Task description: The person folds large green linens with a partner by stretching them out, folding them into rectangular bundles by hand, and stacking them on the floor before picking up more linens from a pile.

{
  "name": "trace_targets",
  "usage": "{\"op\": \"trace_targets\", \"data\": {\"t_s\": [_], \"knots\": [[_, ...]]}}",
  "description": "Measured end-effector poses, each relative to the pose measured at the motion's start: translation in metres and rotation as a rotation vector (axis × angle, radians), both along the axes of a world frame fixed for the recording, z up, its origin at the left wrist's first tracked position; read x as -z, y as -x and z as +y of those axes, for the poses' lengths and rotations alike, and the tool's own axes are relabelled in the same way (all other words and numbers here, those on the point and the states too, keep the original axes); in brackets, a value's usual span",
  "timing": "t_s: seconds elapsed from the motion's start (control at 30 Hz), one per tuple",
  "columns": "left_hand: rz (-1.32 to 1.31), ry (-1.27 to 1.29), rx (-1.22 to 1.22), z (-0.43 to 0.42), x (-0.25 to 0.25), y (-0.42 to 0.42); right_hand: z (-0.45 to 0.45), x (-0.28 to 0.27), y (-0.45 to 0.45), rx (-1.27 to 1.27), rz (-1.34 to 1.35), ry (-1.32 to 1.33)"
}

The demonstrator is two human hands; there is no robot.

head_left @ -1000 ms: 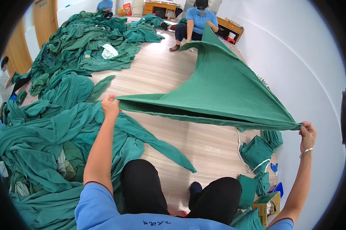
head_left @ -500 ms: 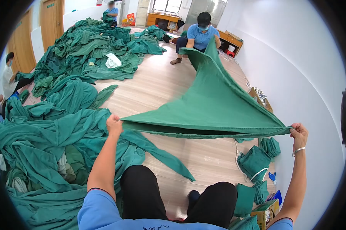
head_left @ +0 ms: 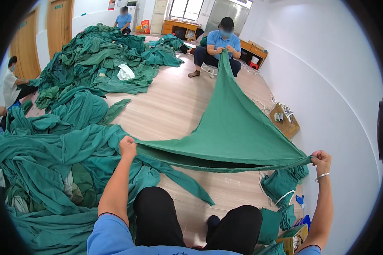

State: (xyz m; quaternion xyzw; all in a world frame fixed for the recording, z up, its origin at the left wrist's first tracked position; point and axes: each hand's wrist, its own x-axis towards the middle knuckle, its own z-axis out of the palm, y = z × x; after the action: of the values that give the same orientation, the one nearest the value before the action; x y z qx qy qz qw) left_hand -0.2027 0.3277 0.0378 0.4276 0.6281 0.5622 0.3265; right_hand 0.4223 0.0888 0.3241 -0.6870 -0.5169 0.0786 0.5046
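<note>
A large green cloth [head_left: 238,131] is stretched out above the floor in front of me. My left hand [head_left: 128,147] is closed on its near left corner. At the near right corner, my right hand [head_left: 321,160] pinches the hem, with a bracelet on that wrist. Between my hands the near edge sags and gapes into a dark slit, so two layers show. The far end rises to a narrow point held by both hands of a seated co-worker [head_left: 223,41] in a blue shirt.
Heaped green cloths [head_left: 51,165] lie at my left, with a bigger pile [head_left: 102,59] behind. Folded green bundles [head_left: 280,185] sit at right near a cardboard box [head_left: 285,123] and the white wall [head_left: 340,106]. Other people sit at the left and back.
The co-worker's hands have come together, drawing the far end into a point. Both my hands are lower, the right also further left. The near edge sags more and its slit is wider.
</note>
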Motion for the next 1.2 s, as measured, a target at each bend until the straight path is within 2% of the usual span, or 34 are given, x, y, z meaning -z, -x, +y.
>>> {"op": "trace_targets", "data": {"t_s": [0.27,0.4,0.5,0.57,0.63,0.67,0.73,0.8,0.87,0.93,1.03,1.17,1.2], "knots": [[0.028,0.023,-0.025,-0.008,-0.011,0.007,0.004,0.002,0.011,-0.001,-0.002,0.014],[0.113,0.085,-0.009,-0.014,-0.022,0.008,0.006,0.003,0.012,0.002,-0.111,0.064],[0.579,-0.104,-0.033,0.008,-0.019,0.012,0.011,0.005,0.015,0.000,-0.192,0.123],[0.673,-0.206,-0.080,0.019,-0.042,0.014,0.015,0.008,0.011,-0.014,-0.203,0.149],[0.606,-0.381,-0.163,0.025,-0.072,0.019,0.020,0.014,0.001,-0.014,-0.232,0.144],[0.611,-0.380,-0.162,0.023,-0.085,0.022,0.021,0.017,-0.002,-0.015,-0.268,0.132],[0.416,-0.440,-0.199,0.018,-0.107,0.030,0.022,0.022,0.000,0.008,-0.238,0.135],[0.476,-0.475,-0.217,0.002,-0.115,0.032,0.026,0.034,-0.003,0.006,-0.320,0.142],[0.538,-0.510,-0.236,-0.014,-0.109,0.035,0.033,0.053,-0.005,0.003,-0.351,0.163],[0.665,-0.473,-0.151,-0.027,-0.095,0.039,0.034,0.064,0.000,-0.002,-0.384,0.186],[0.813,-0.422,-0.112,-0.035,-0.066,0.043,0.030,0.081,0.020,0.065,-0.594,0.346],[0.831,-0.493,-0.065,-0.041,-0.033,0.038,0.019,0.132,0.009,0.051,-0.648,0.452],[0.839,-0.410,-0.010,-0.045,-0.027,0.033,0.015,0.143,0.010,0.051,-0.654,0.504]]}}
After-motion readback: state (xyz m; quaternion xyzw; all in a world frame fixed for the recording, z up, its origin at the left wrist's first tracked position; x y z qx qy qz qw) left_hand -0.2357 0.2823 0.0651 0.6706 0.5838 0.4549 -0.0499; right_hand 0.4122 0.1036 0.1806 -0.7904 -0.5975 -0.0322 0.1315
